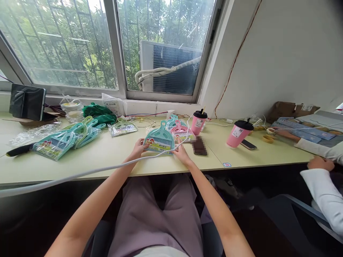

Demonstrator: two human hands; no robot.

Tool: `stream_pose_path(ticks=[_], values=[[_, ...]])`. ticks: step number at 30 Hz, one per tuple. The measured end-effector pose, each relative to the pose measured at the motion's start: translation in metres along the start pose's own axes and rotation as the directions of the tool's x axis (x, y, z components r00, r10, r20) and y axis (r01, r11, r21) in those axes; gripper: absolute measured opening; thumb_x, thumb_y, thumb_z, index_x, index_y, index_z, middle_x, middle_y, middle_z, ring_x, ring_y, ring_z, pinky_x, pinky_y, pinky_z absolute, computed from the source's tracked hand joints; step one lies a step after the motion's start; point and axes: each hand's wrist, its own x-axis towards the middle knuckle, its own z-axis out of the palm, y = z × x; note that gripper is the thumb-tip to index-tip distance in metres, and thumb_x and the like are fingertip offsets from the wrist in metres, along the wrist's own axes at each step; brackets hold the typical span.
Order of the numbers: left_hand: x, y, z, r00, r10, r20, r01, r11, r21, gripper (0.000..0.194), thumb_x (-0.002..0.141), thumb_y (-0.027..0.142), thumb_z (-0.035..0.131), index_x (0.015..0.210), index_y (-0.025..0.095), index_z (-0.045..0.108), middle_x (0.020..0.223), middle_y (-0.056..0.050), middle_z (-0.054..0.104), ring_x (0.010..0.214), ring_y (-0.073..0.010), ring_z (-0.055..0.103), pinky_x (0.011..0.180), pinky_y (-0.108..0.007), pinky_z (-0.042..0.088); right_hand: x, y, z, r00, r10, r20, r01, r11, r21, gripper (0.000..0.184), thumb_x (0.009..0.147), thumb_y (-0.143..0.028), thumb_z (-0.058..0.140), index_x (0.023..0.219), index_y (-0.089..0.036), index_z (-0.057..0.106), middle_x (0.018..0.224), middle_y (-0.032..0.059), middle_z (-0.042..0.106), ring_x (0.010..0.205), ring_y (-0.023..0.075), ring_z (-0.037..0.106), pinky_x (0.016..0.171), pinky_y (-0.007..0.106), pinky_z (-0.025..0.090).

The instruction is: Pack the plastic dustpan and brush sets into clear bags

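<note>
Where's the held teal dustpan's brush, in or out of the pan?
In. The brush shows its bristles inside the teal dustpan, above the printed card.

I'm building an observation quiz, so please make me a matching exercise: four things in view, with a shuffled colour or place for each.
1. Front central dustpan set
2. Opaque crumpled bag
3. Lidded cups
4. Air-conditioner unit

A. Pink
B. Beyond the window
C. Held by the left hand and right hand
D. Dark green

Pairs: 1-C, 2-D, 3-A, 4-B
</note>
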Motion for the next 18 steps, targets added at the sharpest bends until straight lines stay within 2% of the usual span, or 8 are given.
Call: stream_pose_path(ticks=[3,5,7,10,13,16,18], values=[[-0.003,0.008,-0.002,0.99,0.113,0.079,-0.119,0.989,0.084,0.05,0.059,0.032,0.081,0.093,0.02,0.045,0.093,-0.003,0.066,0.085,-0.0219,0.065,0.073,-0.035,0.052,0.008,0.003,0.003,0.992,0.109,0.069,-0.115,0.989,0.09,0.044,0.071,-0.033,0.072,0.111,-0.018,0.066,0.101,0.0103,0.072,0.093,0.0248,0.068,0.079,0.039,0.057],[-0.005,0.016,-0.002,0.97,0.177,0.164,-0.194,0.976,0.094,0.05,0.061,0.034,0.079,0.092,0.022,0.042,0.094,-0.002,0.065,0.085,-0.0205,0.064,0.071,-0.033,0.051,0.011,0.005,0.005,0.99,0.139,0.027,-0.141,0.978,0.156,0.038,0.067,-0.036,0.075,0.099,-0.017,0.067,0.083,0.0064,0.073,0.079,0.0227,0.068,0.071,0.036,0.057],[-0.004,0.026,-0.001,0.945,0.24,0.223,-0.264,0.961,0.083,0.048,0.063,0.035,0.078,0.091,0.022,0.041,0.095,-0.002,0.065,0.086,-0.0196,0.062,0.071,-0.031,0.049,0.013,0.005,0.007,0.988,0.151,-0.042,-0.137,0.963,0.23,0.035,0.062,-0.035,0.078,0.091,-0.019,0.067,0.077,0.0037,0.072,0.074,0.0209,0.067,0.07,0.035,0.056],[-0.002,0.041,0.004,0.902,0.353,0.251,-0.384,0.919,0.087,0.042,0.069,0.039,0.073,0.095,0.023,0.044,0.103,-0.004,0.064,0.091,-0.0203,0.061,0.074,-0.03,0.048,0.016,0.001,0.009,0.989,0.151,-0.014,-0.139,0.939,0.314,0.036,0.057,-0.032,0.08,0.088,-0.019,0.067,0.078,0.0031,0.073,0.078,0.0212,0.068,0.074,0.036,0.056],[-0.006,0.06,0.014,0.815,0.521,0.254,-0.57,0.801,0.185,0.034,0.078,0.04,0.065,0.104,0.022,0.052,0.11,-0.007,0.063,0.104,-0.0233,0.059,0.085,-0.032,0.047,0.018,-0.007,0.012,0.987,0.142,0.071,-0.157,0.938,0.31,0.037,0.057,-0.032,0.081,0.089,-0.018,0.067,0.085,0.0057,0.074,0.085,0.0232,0.068,0.081,0.039,0.055],[-0.019,0.079,0.023,0.723,0.602,0.339,-0.691,0.637,0.343,0.032,0.088,0.038,0.053,0.115,0.02,0.057,0.114,-0.008,0.065,0.109,-0.0251,0.059,0.091,-0.033,0.045,0.016,-0.019,0.018,0.992,0.063,0.105,-0.096,0.933,0.348,0.04,0.071,-0.04,0.075,0.104,-0.019,0.065,0.105,0.0075,0.073,0.098,0.0238,0.067,0.087,0.04,0.054],[-0.029,0.087,0.025,0.681,0.594,0.428,-0.731,0.528,0.432,0.036,0.092,0.038,0.048,0.123,0.021,0.056,0.119,-0.008,0.065,0.111,-0.0253,0.059,0.092,-0.032,0.044,0.012,-0.027,0.022,0.998,-0.016,0.064,-0.009,0.931,0.364,0.045,0.087,-0.052,0.057,0.121,-0.022,0.058,0.121,0.008,0.068,0.107,0.0227,0.065,0.088,0.039,0.054]])
